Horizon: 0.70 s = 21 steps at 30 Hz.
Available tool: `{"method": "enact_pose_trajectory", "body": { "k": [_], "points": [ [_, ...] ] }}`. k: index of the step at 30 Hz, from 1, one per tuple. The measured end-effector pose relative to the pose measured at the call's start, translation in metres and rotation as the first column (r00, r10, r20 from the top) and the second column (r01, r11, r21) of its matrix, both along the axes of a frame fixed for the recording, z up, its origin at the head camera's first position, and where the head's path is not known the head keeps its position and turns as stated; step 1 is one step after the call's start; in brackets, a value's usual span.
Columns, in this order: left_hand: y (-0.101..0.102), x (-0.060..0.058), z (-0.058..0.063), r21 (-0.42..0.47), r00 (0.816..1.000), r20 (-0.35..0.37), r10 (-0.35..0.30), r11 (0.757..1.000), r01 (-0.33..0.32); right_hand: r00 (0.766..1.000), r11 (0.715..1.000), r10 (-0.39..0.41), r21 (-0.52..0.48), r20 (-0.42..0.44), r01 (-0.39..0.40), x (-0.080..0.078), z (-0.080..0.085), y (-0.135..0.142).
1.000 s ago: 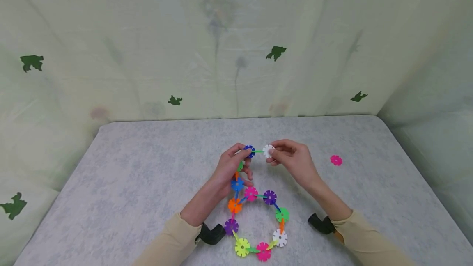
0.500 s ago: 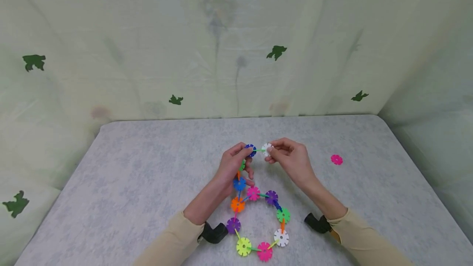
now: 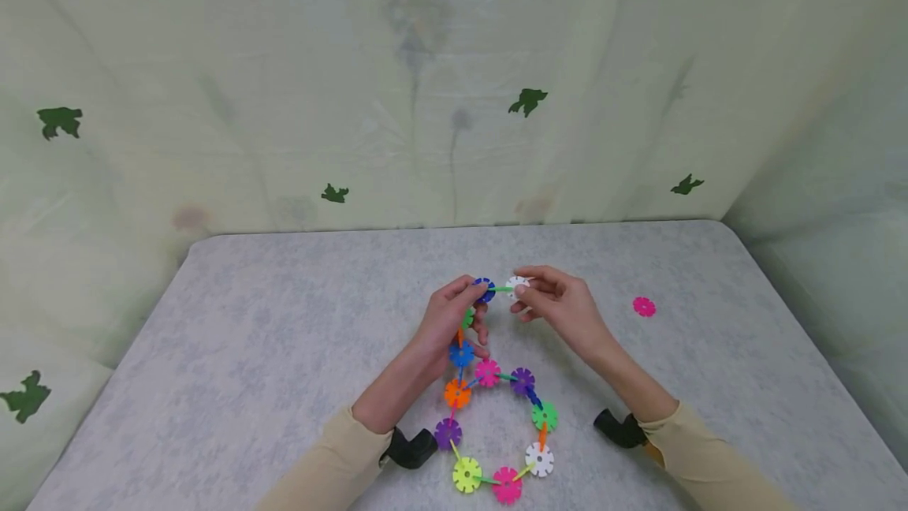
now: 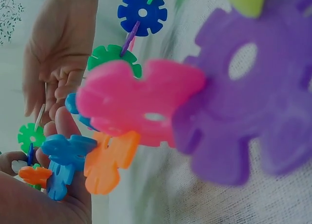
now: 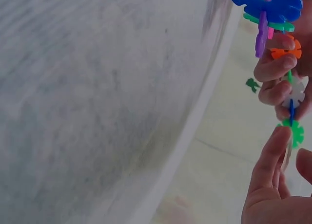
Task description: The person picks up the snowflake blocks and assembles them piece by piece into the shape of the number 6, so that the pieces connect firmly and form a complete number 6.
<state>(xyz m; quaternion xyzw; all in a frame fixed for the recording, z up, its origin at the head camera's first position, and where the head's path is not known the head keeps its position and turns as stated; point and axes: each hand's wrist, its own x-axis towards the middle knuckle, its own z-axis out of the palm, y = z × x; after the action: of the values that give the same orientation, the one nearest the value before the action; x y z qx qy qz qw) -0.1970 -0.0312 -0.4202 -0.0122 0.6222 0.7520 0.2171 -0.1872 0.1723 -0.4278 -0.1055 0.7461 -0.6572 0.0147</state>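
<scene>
Slotted plastic flower discs of many colours interlock into a ring with a chain rising from it. My left hand (image 3: pixel 443 323) pinches the chain near a dark blue disc (image 3: pixel 485 289), thumb on its edge. Fingers of that hand lie behind a green disc (image 3: pixel 468 318) lower down. At the chain's end, my right hand (image 3: pixel 563 310) pinches a white disc (image 3: pixel 518 287) between thumb and fingers. Joining these two is a green disc (image 4: pixel 30 138), edge-on in the head view. Below the left hand, a light blue disc (image 3: pixel 461 353) links down to an orange disc (image 3: pixel 457 393).
The ring's pink disc (image 3: pixel 507 486) and yellow disc (image 3: pixel 467 475) lie nearest me on the grey table (image 3: pixel 284 337). A loose pink disc (image 3: pixel 644 307) lies to the right. Behind the table hangs a pale curtain (image 3: pixel 284 101) with green leaf shapes.
Both hands keep their pinch on the chain. The joined discs and the ring have shifted slightly to the right; otherwise little differs.
</scene>
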Motion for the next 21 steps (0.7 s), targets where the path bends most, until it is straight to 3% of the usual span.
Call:
{"method": "enact_pose_trajectory", "body": {
  "k": [8, 13, 18, 21],
  "points": [
    [-0.002, 0.0, 0.0, 0.036, 1.0, -0.008, 0.008, 0.999, -0.008, 1.0, 0.999, -0.017, 0.045, 0.001, 0.017, 0.007, -0.003, 0.021],
    [-0.003, 0.0, 0.0, 0.034, 1.0, -0.004, 0.003, 0.999, -0.003, 0.999, 0.99, -0.044, 0.137, 0.019, 0.041, 0.013, -0.003, 0.038],
    [-0.004, 0.0, -0.001, 0.019, 1.0, 0.001, -0.001, 1.0, 0.001, 0.997, 0.961, -0.079, 0.267, 0.003, 0.075, 0.018, -0.004, 0.063],
    [-0.005, 0.0, -0.001, 0.013, 1.0, 0.008, -0.002, 1.0, 0.002, 0.994, 0.926, -0.097, 0.362, -0.044, 0.107, 0.021, -0.005, 0.081]
  ]
}}
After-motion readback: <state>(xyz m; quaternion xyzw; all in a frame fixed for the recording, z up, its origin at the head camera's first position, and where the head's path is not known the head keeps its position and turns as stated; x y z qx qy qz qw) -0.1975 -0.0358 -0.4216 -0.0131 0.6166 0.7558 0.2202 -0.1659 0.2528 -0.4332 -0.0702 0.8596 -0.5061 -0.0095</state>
